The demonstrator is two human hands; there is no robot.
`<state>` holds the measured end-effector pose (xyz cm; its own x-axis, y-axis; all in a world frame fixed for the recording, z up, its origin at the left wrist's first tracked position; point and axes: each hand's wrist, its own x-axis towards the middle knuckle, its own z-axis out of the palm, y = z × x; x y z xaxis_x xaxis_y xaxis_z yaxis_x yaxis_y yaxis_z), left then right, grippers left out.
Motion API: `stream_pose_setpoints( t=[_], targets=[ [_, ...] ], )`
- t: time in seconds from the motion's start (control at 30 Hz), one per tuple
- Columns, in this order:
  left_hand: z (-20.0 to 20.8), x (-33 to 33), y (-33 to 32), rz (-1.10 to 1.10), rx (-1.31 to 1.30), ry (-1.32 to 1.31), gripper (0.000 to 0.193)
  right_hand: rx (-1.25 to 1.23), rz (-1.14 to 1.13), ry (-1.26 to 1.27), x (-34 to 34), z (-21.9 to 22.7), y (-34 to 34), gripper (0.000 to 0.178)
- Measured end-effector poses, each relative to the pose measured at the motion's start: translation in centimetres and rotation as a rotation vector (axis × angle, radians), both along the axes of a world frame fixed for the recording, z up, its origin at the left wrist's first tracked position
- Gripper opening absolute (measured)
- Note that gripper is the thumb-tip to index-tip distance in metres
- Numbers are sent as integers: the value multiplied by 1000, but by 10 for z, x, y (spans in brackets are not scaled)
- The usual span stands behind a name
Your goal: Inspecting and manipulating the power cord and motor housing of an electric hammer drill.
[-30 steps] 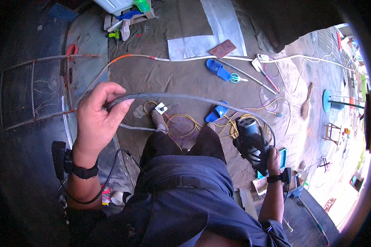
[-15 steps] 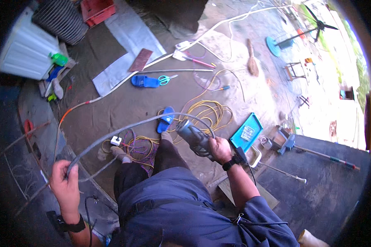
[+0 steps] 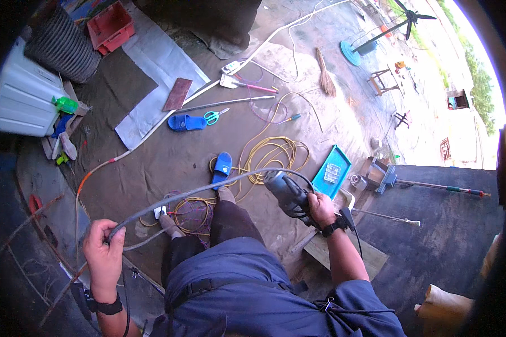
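Note:
My right hand (image 3: pixel 322 209) is wrapped round the rear of a grey, drill-like power tool (image 3: pixel 288 194), held out in front of my right leg. Its exact kind is not clear. A thick grey cable (image 3: pixel 191 192) arches across from the tool's side to my left hand (image 3: pixel 103 250). There the thumb and fingers pinch the cable, and a lower length of it runs back toward my lap. Below the tool, a coiled yellow cord (image 3: pixel 275 147) lies on the floor beside a blue slipper (image 3: pixel 222 167).
A teal tray (image 3: pixel 331 173) with a clear case stands right of the tool. Farther off are another blue slipper (image 3: pixel 186 123), scissors (image 3: pixel 212 117), a power strip (image 3: pixel 230 67), a broom (image 3: pixel 325 78) and a red crate (image 3: pixel 111 28). Yellow and purple cords (image 3: pixel 194 216) lie around my feet.
Both hands have shifted to the right and slightly lower in view, with the tool and cable still held. The surroundings have slid left as my view turned.

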<state>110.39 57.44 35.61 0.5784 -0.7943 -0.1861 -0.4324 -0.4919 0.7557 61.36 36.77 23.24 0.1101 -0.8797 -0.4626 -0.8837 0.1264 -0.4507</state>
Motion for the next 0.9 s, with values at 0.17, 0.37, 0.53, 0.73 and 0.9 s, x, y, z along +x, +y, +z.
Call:
stream_pose_setpoints(
  t=[0.17, 0.37, 0.53, 0.73, 0.9],
  targets=[
    [-4, 37, 28, -90, 30, -135, 21, 21, -121, -55, 12, 3, 22, 39],
    [-27, 114, 112, -92, 179, -459, 33, 35, -102, -165, 37, 9, 39, 37],
    [-33, 191, 172, 138, 179, -696, 25, 65, -114, -188, 21, -12, 38, 11],
    [-58, 264, 295, 576, 149, -430, 23, -352, 364, 120, -32, -28, 9, 10],
    [-37, 306, 322, 657, -29, -351, 30, -85, -87, -291, -24, -23, 6, 30]
  ],
)
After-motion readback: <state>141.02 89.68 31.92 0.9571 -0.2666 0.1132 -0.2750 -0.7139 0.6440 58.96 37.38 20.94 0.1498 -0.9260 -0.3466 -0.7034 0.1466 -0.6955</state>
